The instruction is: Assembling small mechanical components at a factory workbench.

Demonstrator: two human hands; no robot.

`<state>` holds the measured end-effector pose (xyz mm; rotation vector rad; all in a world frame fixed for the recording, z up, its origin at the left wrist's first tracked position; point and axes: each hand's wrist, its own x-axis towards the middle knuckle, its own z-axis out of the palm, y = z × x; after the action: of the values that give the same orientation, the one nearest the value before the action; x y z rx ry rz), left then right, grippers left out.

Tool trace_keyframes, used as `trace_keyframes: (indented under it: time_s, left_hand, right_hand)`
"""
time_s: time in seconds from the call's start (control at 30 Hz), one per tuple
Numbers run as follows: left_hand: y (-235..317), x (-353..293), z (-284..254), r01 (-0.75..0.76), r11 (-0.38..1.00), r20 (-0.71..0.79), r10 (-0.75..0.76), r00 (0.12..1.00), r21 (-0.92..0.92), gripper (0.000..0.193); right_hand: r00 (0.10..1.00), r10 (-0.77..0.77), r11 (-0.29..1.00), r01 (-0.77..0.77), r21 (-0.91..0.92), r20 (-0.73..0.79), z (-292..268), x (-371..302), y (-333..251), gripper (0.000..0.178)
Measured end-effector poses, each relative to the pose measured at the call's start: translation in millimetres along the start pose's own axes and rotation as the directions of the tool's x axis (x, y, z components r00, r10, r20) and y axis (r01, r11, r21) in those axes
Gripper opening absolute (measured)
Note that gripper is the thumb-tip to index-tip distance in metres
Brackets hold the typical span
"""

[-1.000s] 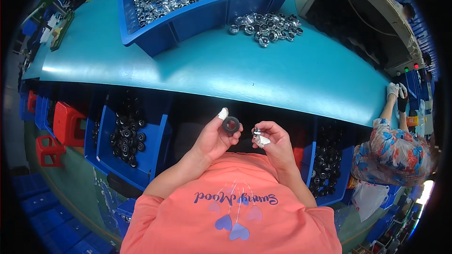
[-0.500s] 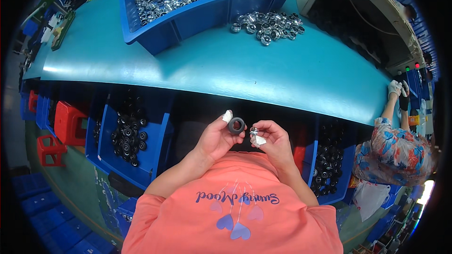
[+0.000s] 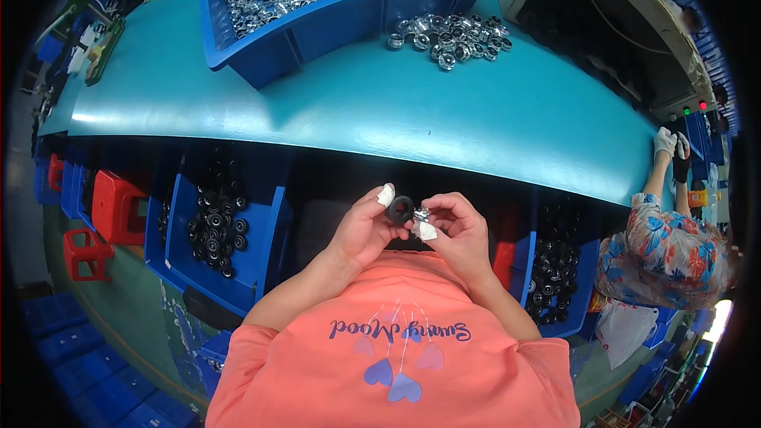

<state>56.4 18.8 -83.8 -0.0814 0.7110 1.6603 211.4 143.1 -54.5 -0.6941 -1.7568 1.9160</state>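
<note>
My left hand (image 3: 366, 227) is closed on a black rubber ring (image 3: 400, 210), a small tyre by its shape, with its hole turned toward me. White tape wraps the left thumb. In my right hand (image 3: 458, 231), thumb and fingers pinch a small shiny chrome wheel hub (image 3: 422, 214), and white tape covers a fingertip there as well. The hub is right beside the ring; whether they touch I cannot tell. Both hands are in front of my body, just off the near edge of the teal table (image 3: 333, 115).
A blue bin (image 3: 277, 63) full of shiny hubs stands on the table, with a loose pile of hubs (image 3: 456, 40) beside it. Bins of black wheels, left (image 3: 261, 281) and right (image 3: 525, 273), flank me below the table. A gloved co-worker (image 3: 666, 250) sits at far right, near a machine opening.
My right hand has moved left, bringing the hub up close to the black ring. The left hand has stayed almost in place.
</note>
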Motion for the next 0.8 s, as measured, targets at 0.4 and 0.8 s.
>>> trace_keyframes:
  time_s: [0.4, 0.8]
  left_hand:
    - [-11.0, 0.7, 1.5, -0.093, 0.956, -0.013, 0.100, 0.995, 0.277, 0.036]
    - [-13.8, -0.1, 1.8, -0.290, 0.836, 0.103, 0.275, 0.956, 0.466, 0.029]
  right_hand:
    - [0.924, -0.381, 0.771, 0.325, -0.548, 0.011, 7.8, 2.2, 3.2, 0.032]
    - [0.997, -0.068, 0.985, 0.063, -0.162, -0.024, -2.5, 4.0, 5.2, 0.041]
